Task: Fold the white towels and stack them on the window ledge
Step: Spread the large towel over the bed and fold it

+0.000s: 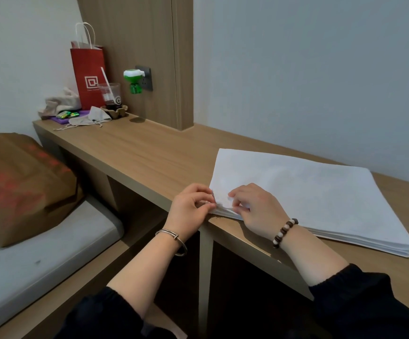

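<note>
At lower centre, the near corner of the stacked white towels (308, 192) is pinched by the left hand (191, 207) and right hand (254, 206); fingertips are partly hidden in cloth.

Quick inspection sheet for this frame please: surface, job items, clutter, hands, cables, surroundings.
Surface: wooden ledge, light wood, runs along the wall.
Job's things: white towels, a flat layered stack at the ledge's near edge, on the right.
Clutter: at the far left end, a red paper bag, cup with straw, crumpled cloth, drawstring pouch and green packs.
Hands: left hand and right hand both pinch the stack's near-left corner.
Cables: nothing seen.
Surroundings: green plug-in device in a wall socket; mattress at lower left with a brown bag on it.
</note>
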`<state>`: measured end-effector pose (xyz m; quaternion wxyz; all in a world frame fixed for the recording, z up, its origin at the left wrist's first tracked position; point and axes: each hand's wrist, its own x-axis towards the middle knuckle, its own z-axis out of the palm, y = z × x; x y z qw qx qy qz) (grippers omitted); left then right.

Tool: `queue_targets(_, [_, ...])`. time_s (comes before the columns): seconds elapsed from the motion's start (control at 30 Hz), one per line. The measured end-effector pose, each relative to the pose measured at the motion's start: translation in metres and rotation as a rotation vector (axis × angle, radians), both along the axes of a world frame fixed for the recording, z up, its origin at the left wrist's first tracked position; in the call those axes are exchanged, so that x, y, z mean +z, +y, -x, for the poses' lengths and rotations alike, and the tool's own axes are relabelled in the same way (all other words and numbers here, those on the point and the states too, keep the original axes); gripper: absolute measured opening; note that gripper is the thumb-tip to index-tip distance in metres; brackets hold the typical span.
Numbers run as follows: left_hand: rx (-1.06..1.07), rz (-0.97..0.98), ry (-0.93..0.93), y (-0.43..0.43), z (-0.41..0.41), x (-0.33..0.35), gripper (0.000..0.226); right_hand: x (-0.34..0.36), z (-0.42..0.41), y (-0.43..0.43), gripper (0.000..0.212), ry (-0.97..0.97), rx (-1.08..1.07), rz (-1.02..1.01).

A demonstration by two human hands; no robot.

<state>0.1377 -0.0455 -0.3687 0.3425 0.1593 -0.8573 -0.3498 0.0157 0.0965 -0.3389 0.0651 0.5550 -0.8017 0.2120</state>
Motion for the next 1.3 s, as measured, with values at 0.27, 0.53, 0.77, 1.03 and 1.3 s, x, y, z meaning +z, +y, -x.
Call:
queue_targets(0.27, [-0.192,0.803,-0.021,-0.018,0.007,0.016,0.019,0.006,0.001,0.002,0.014,-0.154,-0.051,-0.019])
queue_targets(0.53, [-0.255,0.958,-0.104,-0.027,0.013,0.023,0.021,0.016,-0.002,0.015,0.041,-0.180,-0.054,-0.125])
queue_targets(0.77, [-0.263,1.058,-0.153,-0.020,0.012,0.030,0.031,0.016,0.001,0.040,0.026,0.215,-0.104,-0.196])
queue_targets(1.03, [-0.224,1.375,-0.316,-0.012,0.011,0.044,0.036,-0.001,0.001,0.039,0.026,0.598,-0.025,-0.159])
queue_targets(1.3, [-0.252,1.421,-0.368,-0.007,0.010,0.040,0.035,0.007,0.013,0.049,0.029,0.710,0.050,-0.108])
